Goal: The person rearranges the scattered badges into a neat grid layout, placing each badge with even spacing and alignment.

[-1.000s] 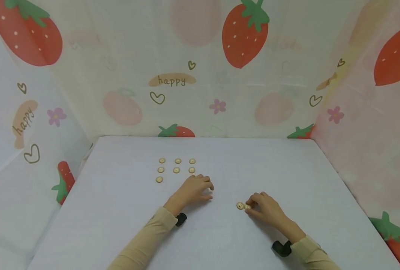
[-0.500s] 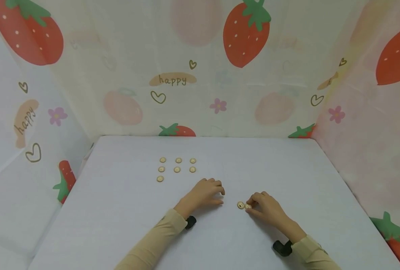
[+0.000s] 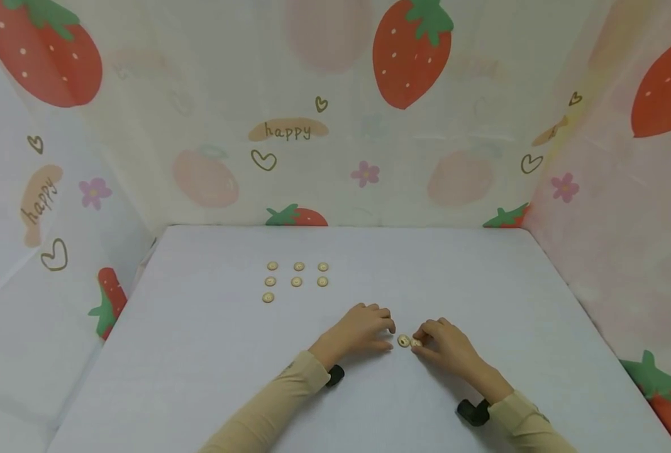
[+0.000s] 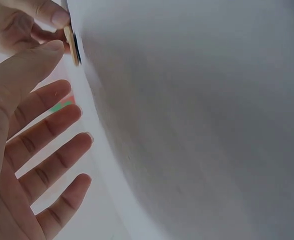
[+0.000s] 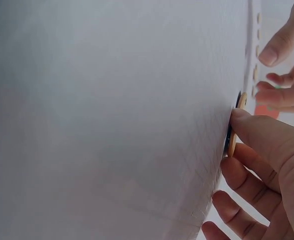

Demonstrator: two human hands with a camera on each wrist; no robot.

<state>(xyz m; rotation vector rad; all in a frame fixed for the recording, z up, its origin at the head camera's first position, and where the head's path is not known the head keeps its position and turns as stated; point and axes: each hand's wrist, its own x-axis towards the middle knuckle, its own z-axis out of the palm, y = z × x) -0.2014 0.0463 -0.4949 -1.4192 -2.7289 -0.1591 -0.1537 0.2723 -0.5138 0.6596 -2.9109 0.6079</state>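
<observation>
Two round wooden buttons lie side by side on the white table, right of its middle. My right hand (image 3: pixel 448 348) pinches the right-hand button (image 3: pixel 416 343) between thumb and fingers, down at the tabletop, and covers part of it. Just left of those fingertips is the other button (image 3: pixel 404 340). My left hand (image 3: pixel 360 330) is close to that button on its left side, thumb and fingers apart and holding nothing. In the left wrist view its fingers (image 4: pixel 46 135) are spread, with the thumb near a button (image 4: pixel 71 46) seen edge-on.
Several more buttons lie in neat rows at the back left, one of them a middle-column button (image 3: pixel 296 282). Strawberry-printed cloth walls (image 3: pixel 210 113) enclose the white table (image 3: pixel 199 352) at the back and sides.
My left hand has moved right and slightly toward me, from beside the button rows to near the two buttons. The right hand has stayed in place on its button.
</observation>
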